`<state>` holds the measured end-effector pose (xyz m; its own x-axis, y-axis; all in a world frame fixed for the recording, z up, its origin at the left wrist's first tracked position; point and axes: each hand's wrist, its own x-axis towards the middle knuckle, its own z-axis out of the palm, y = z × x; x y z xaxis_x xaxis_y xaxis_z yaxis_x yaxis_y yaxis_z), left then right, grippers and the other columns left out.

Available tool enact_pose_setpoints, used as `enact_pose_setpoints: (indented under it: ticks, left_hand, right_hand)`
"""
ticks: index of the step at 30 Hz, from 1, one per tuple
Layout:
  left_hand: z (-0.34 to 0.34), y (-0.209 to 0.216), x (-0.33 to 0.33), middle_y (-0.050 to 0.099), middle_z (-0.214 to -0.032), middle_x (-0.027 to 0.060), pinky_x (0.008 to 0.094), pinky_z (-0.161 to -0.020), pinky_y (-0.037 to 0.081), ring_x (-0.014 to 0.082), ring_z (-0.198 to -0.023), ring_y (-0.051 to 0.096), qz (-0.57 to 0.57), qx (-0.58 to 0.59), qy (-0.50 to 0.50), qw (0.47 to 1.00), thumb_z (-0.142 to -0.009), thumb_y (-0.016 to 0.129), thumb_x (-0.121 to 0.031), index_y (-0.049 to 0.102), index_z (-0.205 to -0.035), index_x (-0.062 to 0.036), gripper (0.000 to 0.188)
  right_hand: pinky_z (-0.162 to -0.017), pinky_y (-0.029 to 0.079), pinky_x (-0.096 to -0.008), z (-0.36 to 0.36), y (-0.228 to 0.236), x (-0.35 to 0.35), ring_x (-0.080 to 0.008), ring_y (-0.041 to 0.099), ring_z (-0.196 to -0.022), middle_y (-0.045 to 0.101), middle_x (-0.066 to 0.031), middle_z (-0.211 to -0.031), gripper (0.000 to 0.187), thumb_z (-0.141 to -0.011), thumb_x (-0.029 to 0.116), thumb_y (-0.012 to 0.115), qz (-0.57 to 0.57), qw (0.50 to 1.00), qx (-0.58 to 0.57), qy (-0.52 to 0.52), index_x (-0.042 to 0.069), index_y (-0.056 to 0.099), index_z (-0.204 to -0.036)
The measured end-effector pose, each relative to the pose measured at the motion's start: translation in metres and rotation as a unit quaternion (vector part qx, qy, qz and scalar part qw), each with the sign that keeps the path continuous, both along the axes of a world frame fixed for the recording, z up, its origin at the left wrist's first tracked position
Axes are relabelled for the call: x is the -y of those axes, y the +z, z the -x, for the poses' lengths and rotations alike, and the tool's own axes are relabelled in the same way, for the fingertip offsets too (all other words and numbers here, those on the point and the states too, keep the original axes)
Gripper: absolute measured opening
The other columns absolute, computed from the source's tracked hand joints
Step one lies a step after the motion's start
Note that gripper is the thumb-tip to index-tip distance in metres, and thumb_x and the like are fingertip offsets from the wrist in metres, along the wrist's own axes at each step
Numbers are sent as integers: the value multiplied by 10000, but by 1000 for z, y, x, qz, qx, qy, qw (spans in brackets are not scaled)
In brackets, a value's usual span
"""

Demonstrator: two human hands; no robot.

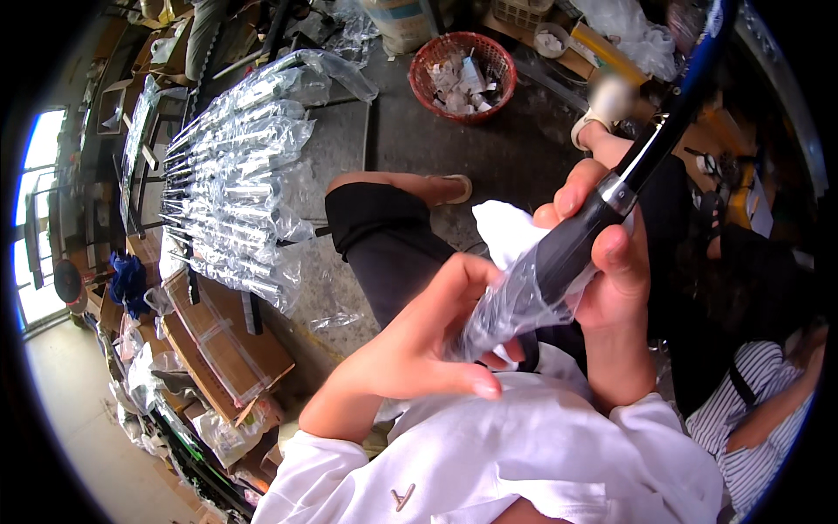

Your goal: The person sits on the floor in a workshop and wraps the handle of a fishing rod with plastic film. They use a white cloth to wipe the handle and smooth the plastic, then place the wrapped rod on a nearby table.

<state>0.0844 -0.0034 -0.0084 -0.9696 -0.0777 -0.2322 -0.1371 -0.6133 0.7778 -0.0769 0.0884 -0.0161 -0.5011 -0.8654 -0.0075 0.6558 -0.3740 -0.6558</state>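
Observation:
A long black fishing rod [650,153] slants from the upper right down to my chest. My right hand [615,279] is closed round its dark grip [576,249], just below a silver collar [616,193]. A clear plastic sleeve [506,310] covers the grip's lower end. Around that sleeve curl the fingers of my left hand [419,341], its thumb sticking out to the side. A white cloth [508,229] shows behind the grip, next to my right fingers; what holds it is hidden.
Several similar rods in clear plastic sleeves [253,183] lie in a row at the left. A red basket [423,92] of scraps stands ahead. Cardboard boxes [223,341] are at lower left. Another person in a striped sleeve [751,393] sits close at my right.

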Motion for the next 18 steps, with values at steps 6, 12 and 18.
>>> enact_pose_setpoints:
  ticks: [6,12,18]
  left_hand:
    - [-23,-4,8,544,-890,48,234,-648,449,90,-735,540,35,41,9,999,-816,674,-130,507,-1067,26,340]
    - [-30,-2,14,570,-879,122,239,-555,444,128,-706,565,9,-33,32,999,-836,608,-94,483,-1123,84,360]
    - [-55,15,60,521,-713,49,192,-430,342,69,-491,457,62,-26,191,979,-861,610,-289,473,-1124,20,428]
  right_hand:
    - [-674,460,-205,2,-1,7,-77,564,-754,571,-174,-1120,556,-723,372,718,23,998,-29,50,-37,552,-1060]
    - [-512,316,-179,-3,-8,15,-35,396,-521,567,-64,-804,471,-822,346,552,-72,997,-31,29,-50,525,-1076]
    - [-535,275,-204,-7,-25,14,-36,278,-481,326,46,-540,261,-845,251,533,-104,993,-33,48,-1,536,-913]
